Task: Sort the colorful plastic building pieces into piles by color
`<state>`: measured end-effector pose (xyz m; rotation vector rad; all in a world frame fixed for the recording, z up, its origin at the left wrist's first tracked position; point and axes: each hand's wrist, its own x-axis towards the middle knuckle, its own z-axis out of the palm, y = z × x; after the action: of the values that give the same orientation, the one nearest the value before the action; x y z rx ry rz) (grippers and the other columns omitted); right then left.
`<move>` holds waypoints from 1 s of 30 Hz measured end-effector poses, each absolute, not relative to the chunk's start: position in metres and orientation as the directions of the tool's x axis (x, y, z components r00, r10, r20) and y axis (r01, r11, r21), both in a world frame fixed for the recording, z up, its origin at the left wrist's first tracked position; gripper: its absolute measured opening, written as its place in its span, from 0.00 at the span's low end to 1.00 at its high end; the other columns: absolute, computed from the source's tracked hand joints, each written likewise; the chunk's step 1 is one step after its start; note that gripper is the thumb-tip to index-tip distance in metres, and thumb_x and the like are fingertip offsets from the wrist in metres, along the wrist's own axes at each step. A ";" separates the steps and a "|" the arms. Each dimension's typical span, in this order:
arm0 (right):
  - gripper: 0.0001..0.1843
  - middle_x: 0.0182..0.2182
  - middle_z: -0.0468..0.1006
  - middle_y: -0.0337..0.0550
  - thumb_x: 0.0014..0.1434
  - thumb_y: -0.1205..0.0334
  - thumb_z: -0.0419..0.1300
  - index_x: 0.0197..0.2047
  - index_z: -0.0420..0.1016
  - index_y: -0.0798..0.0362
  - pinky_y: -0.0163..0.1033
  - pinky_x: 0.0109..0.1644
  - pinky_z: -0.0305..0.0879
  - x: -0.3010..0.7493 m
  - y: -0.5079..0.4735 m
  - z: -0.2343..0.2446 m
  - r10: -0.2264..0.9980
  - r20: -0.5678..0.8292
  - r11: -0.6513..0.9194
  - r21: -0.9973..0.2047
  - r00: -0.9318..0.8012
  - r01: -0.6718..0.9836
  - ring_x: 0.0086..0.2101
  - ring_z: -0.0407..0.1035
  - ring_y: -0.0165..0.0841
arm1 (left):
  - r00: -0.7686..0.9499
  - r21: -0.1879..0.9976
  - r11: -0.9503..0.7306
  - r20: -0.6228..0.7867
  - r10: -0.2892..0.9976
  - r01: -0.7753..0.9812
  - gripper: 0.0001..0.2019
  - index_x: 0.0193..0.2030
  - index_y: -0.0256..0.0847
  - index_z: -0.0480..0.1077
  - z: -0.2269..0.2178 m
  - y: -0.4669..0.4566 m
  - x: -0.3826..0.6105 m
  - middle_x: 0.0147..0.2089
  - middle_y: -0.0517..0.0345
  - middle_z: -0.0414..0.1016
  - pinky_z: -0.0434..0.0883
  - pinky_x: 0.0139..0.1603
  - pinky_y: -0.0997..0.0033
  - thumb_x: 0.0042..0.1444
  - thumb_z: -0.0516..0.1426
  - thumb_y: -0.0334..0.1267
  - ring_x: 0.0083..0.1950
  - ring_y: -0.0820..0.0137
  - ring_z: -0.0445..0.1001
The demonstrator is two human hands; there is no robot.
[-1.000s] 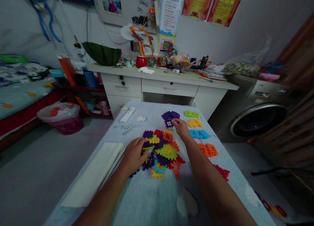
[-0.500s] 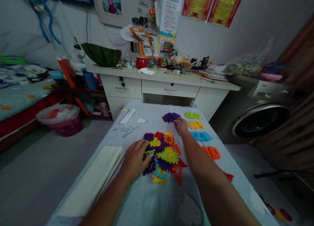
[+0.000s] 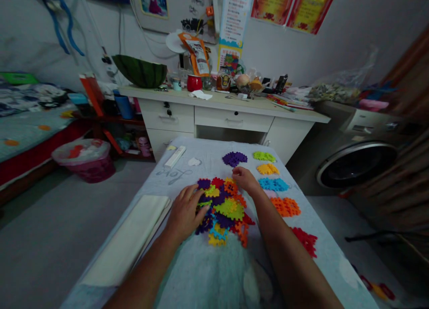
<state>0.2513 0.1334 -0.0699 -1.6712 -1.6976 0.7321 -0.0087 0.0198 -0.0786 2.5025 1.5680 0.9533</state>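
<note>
A mixed pile of toothed plastic building pieces (image 3: 229, 208) lies mid-table, in purple, green, yellow, orange, red and blue. My left hand (image 3: 185, 213) rests at the pile's left edge, thumb and fingers spread, with nothing seen gripped. Just above the pile's upper right is my right hand (image 3: 246, 180), its fingers loosely bent and no piece visible in them. Beyond it sits a small purple heap (image 3: 234, 158). Sorted by colour along the right side are green pieces (image 3: 264, 156), yellow pieces (image 3: 268, 169), blue pieces (image 3: 273, 184), orange pieces (image 3: 286, 206) and red pieces (image 3: 305, 241), partly behind my right forearm.
A folded cream cloth (image 3: 134, 237) lies along the table's left side, with a white bar-shaped object (image 3: 175, 157) farther back. A white desk (image 3: 231, 104) stands behind the table, a washing machine (image 3: 348, 144) to the right and a pink bin (image 3: 83, 161) to the left.
My right hand has drawn back from the purple heap toward the mixed pile, leaving purple pieces there. My left hand stays nearly in place. More red pieces show beside my right forearm.
</note>
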 end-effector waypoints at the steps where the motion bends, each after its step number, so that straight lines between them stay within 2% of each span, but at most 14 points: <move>1: 0.18 0.44 0.79 0.46 0.52 0.65 0.59 0.48 0.75 0.55 0.37 0.44 0.67 0.250 0.126 -0.066 0.999 0.031 0.043 -0.718 -0.029 0.694 0.40 0.73 0.34 | 0.304 0.339 -0.490 0.474 0.826 0.803 0.21 0.56 0.38 0.69 -0.079 0.019 -0.008 0.61 0.43 0.67 0.66 0.63 0.48 0.61 0.56 0.47 0.63 0.53 0.63; 4: 0.24 0.52 0.76 0.50 0.54 0.63 0.61 0.55 0.71 0.56 0.38 0.48 0.66 0.247 0.110 -0.055 0.996 -0.031 0.042 -0.625 -0.079 0.780 0.44 0.72 0.35 | 0.309 0.336 -0.494 0.474 0.825 0.802 0.20 0.56 0.39 0.69 -0.079 0.019 -0.007 0.61 0.44 0.67 0.65 0.64 0.47 0.61 0.55 0.47 0.64 0.53 0.63; 8: 0.22 0.49 0.77 0.50 0.57 0.64 0.59 0.55 0.72 0.57 0.38 0.46 0.66 0.242 0.105 -0.049 0.993 -0.082 0.019 -0.578 -0.081 0.816 0.42 0.72 0.36 | 0.301 0.354 -0.493 0.475 0.827 0.795 0.19 0.55 0.40 0.70 -0.080 0.019 -0.007 0.61 0.45 0.67 0.66 0.63 0.47 0.60 0.56 0.46 0.63 0.53 0.63; 12: 0.18 0.44 0.79 0.48 0.55 0.66 0.60 0.50 0.75 0.54 0.39 0.49 0.65 0.238 0.106 -0.054 0.994 -0.009 0.089 -0.536 -0.111 0.840 0.43 0.72 0.37 | 0.304 0.369 -0.492 0.461 0.834 0.789 0.19 0.55 0.40 0.70 -0.080 0.019 -0.008 0.61 0.44 0.67 0.66 0.63 0.48 0.60 0.56 0.46 0.63 0.54 0.64; 16: 0.21 0.47 0.77 0.48 0.51 0.67 0.65 0.50 0.75 0.52 0.41 0.53 0.63 0.237 0.101 -0.058 0.991 0.063 0.132 -0.501 -0.117 0.855 0.47 0.70 0.39 | 0.305 0.386 -0.500 0.464 0.832 0.776 0.18 0.54 0.41 0.70 -0.081 0.020 -0.008 0.59 0.45 0.69 0.66 0.62 0.47 0.60 0.56 0.46 0.62 0.54 0.65; 21: 0.24 0.46 0.75 0.50 0.50 0.66 0.66 0.52 0.73 0.54 0.39 0.50 0.64 0.240 0.093 -0.054 0.993 0.088 0.116 -0.509 -0.083 0.853 0.44 0.70 0.36 | 0.323 0.403 -0.505 0.439 0.838 0.763 0.18 0.54 0.40 0.69 -0.081 0.020 -0.006 0.57 0.46 0.70 0.66 0.62 0.50 0.60 0.56 0.46 0.60 0.56 0.66; 27: 0.26 0.49 0.73 0.51 0.52 0.69 0.64 0.55 0.69 0.55 0.37 0.45 0.66 0.246 0.082 -0.052 0.996 0.060 0.093 -0.585 -0.072 0.806 0.41 0.71 0.33 | 0.323 0.409 -0.518 0.457 0.829 0.751 0.17 0.54 0.41 0.69 -0.079 0.020 -0.005 0.54 0.48 0.72 0.67 0.60 0.52 0.60 0.56 0.45 0.57 0.57 0.68; 30: 0.29 0.50 0.73 0.52 0.51 0.65 0.66 0.57 0.68 0.55 0.38 0.46 0.66 0.247 0.073 -0.057 0.995 0.087 0.089 -0.554 -0.049 0.828 0.42 0.71 0.35 | 0.320 0.410 -0.516 0.458 0.829 0.752 0.17 0.54 0.41 0.69 -0.079 0.019 -0.005 0.54 0.48 0.72 0.68 0.60 0.51 0.60 0.56 0.45 0.57 0.57 0.68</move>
<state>0.2470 0.0732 -0.0572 -1.7885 -1.9285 0.4993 -0.0046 0.0195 -0.0788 2.4513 1.4763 0.9653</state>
